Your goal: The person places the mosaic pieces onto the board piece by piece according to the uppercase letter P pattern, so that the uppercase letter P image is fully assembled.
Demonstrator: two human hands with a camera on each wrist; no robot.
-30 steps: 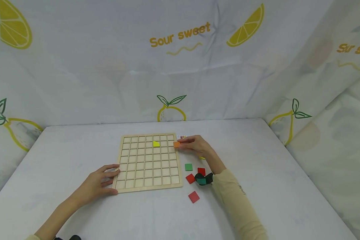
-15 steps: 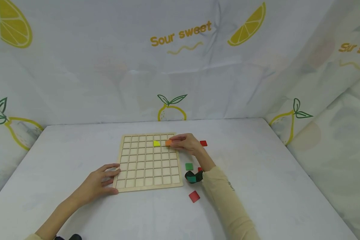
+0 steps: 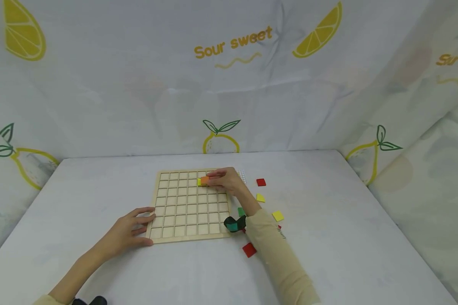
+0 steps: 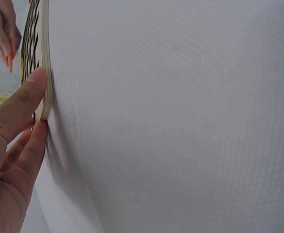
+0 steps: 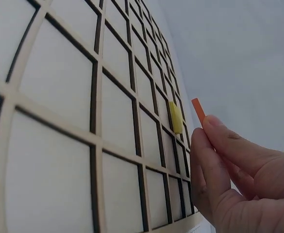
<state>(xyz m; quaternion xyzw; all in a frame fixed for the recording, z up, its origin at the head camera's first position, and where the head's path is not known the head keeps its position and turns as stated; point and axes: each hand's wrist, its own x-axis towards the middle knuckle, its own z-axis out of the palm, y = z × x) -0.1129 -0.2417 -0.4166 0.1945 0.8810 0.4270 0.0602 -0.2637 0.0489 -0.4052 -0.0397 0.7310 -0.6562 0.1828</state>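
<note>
In the head view a pale wooden grid board (image 3: 175,212) lies on the table. My right hand (image 3: 227,182) pinches a small orange tile (image 3: 204,180) over the board's far right part. The tile overlaps a yellow piece (image 3: 199,183) in the second row from the back. From the right wrist, the orange tile (image 5: 198,110) is edge-on between thumb and fingers, apart from the yellow piece (image 5: 175,117) in its cell. My left hand (image 3: 129,228) rests its extended fingers and thumb against the board's left side near the front corner; the left wrist view shows thumb and fingers (image 4: 35,145) touching the edge.
Right of the board lie red tiles (image 3: 249,250) (image 3: 261,182), yellow pieces (image 3: 277,216) (image 3: 260,198) and a green tile (image 3: 241,211), partly behind my right wrist. A small printed grid card (image 3: 242,176) shows past the hand. A lemon-print cloth (image 3: 137,106) stands behind the table.
My right hand has carried the orange tile leftward from the board's right edge to over the yellow piece. My left hand has stayed at the board's left side.
</note>
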